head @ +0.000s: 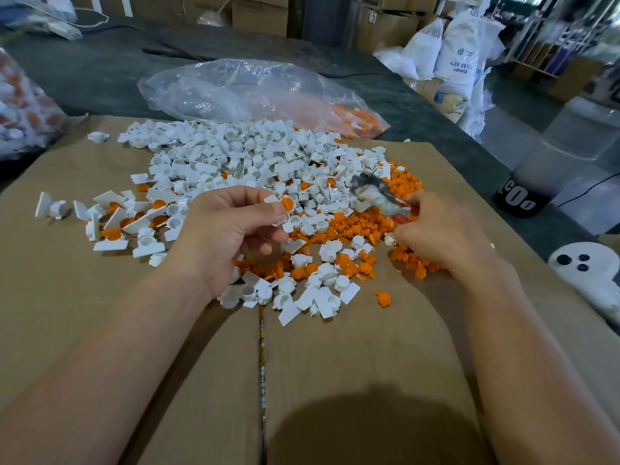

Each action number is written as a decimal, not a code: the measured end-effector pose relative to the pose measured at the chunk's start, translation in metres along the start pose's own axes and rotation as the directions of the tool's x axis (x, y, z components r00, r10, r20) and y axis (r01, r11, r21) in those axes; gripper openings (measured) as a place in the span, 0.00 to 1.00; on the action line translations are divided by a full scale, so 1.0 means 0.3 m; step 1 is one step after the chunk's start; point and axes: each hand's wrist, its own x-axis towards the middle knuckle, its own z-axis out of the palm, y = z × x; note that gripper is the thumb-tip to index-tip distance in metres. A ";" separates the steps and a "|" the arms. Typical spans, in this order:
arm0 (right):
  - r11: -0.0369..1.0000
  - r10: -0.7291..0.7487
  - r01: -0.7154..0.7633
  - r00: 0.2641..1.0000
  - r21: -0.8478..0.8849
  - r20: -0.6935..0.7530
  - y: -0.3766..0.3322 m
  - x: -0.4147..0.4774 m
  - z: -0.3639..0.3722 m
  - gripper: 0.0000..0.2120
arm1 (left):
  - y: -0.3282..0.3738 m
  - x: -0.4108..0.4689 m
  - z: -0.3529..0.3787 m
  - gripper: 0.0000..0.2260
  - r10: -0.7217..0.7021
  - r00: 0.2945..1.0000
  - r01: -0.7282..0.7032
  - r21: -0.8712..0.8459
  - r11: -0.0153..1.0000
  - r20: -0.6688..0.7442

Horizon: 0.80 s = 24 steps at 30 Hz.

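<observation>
Orange plastic plug (287,203) sat in a small white plastic holder (272,199). The left hand (231,229) pinched this pair between thumb and fingertips, raised just above the near edge of the heap. The right hand (436,229) was well apart from it, to the right. Its fingers were curled round a blurred tool with a red handle and grey head (375,193), low over a spread of loose orange plastic plugs (355,226).

The work looked to be at an early stage. A small group of finished white pieces with orange plugs fitted (117,226) lay at the left of the heap. A far larger pile of loose white plastic holders (241,152) lay beyond the hands with no plugs in them, and more were scattered in front of the wrists. Most of the fitting appeared to remain.

Everything rested on a brown cardboard sheet (335,364) with a seam running down its middle. Behind the pile lay a clear plastic bag holding more orange parts (255,88). A second clear bag of white and orange parts (20,105) sat at the far left edge; whether those were finished could not be told. White woven sacks (453,55) and cardboard boxes (261,11) stood in the background.
</observation>
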 end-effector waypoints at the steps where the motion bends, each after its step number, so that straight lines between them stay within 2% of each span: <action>1: 0.998 -0.023 0.025 0.999 0.049 -0.038 -0.005 -0.001 -0.002 0.15 | -0.001 0.001 0.000 0.04 0.006 1.000 -0.006 -0.012 1.000 -0.007; 4: 0.972 -0.085 0.121 0.980 0.203 -0.178 -0.029 -0.015 -0.010 0.13 | -0.004 0.003 0.004 0.05 0.025 0.999 -0.027 -0.052 0.998 -0.039; 7: 0.935 -0.190 0.248 0.953 0.252 -0.234 -0.059 -0.044 -0.010 0.08 | -0.010 0.005 0.006 0.05 0.059 0.995 -0.064 -0.073 0.995 -0.074; 11: 0.906 -0.333 0.358 0.932 0.225 -0.144 -0.100 -0.070 0.008 0.04 | -0.014 0.008 0.008 0.06 0.106 0.989 -0.114 -0.071 0.991 -0.107; 14: 0.898 -0.390 0.392 0.919 0.198 -0.052 -0.124 -0.086 0.020 0.09 | -0.014 0.009 0.011 0.05 0.121 0.986 -0.129 -0.062 0.990 -0.112; 18: 0.902 -0.409 0.390 0.910 0.184 0.075 -0.141 -0.105 0.020 0.16 | -0.012 0.008 0.014 0.07 0.143 0.981 -0.152 -0.068 0.986 -0.128; 24: 0.904 -0.417 0.393 0.896 0.168 0.152 -0.153 -0.121 0.016 0.19 | -0.010 0.011 0.014 0.06 0.159 0.976 -0.169 -0.064 0.983 -0.146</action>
